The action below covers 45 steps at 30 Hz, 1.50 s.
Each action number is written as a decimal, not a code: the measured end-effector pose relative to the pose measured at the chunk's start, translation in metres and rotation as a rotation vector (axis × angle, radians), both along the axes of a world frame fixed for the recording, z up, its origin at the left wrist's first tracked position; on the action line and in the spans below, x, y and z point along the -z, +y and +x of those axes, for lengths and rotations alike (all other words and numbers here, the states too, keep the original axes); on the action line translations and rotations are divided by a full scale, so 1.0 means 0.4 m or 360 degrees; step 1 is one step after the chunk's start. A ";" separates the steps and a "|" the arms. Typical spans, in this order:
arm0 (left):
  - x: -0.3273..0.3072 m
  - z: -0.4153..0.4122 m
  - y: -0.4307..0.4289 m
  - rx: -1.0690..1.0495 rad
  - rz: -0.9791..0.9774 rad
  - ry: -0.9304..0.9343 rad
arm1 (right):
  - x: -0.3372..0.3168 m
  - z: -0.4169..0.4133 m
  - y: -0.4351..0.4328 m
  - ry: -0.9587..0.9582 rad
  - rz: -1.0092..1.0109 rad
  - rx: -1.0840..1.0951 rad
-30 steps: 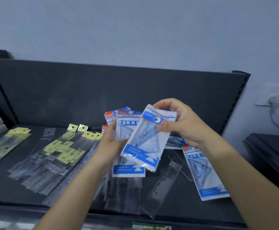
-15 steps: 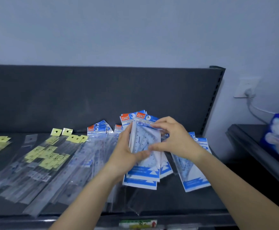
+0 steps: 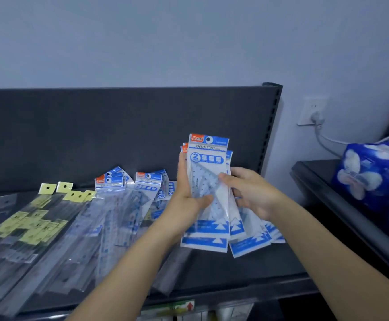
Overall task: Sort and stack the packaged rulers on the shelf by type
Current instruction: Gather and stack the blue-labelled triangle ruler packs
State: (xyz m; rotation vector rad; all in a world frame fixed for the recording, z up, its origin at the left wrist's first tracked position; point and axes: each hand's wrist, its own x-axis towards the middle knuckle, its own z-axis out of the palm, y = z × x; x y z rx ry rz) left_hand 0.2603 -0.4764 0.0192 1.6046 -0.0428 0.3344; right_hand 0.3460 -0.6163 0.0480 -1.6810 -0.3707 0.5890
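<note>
Dark grey metal shelf (image 3: 212, 269) with a tall back panel runs across the head view, against a pale blue-grey wall.

Risk first. The bundle of blue-and-white plastic packs of triangular set-square rulers (image 3: 208, 158) is held upright above the shelf at about three o'clock of its surface. The packs are not squared. They fan apart at the six o'clock end, with several bottom corners splayed toward four o'clock. The glossy film looks slick, so I judge that a loose squeeze while tapping them level could let the rear packs slide out. They could then fall toward the shelf's front lip or onto the long clear-sleeved straight rulers with yellow header cards (image 3: 38, 218) at nine o'clock, mixing the types again. More loose set-square packs (image 3: 147, 184) lie at ten o'clock of the hands, not yet gathered.

The left hand (image 3: 188, 195) grips the bundle's left edge, fingers straight up the side and thumb curled across the front pack. The right hand (image 3: 253, 193) pinches the right edge, thumb on the front face and fingers tucked behind the fanned packs.
</note>
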 end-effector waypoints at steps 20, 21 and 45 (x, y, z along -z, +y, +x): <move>0.169 0.057 0.056 -0.0058 0.2072 0.0761 | 0.123 0.127 -0.079 -0.0474 -0.0781 0.0257; 0.172 0.051 0.070 -0.0081 0.2055 0.0753 | 0.127 0.126 -0.071 -0.0542 -0.0849 0.0239; 0.138 -0.131 0.256 -0.0457 0.1968 0.1072 | 0.168 0.145 0.325 -0.1389 -0.1563 -0.0727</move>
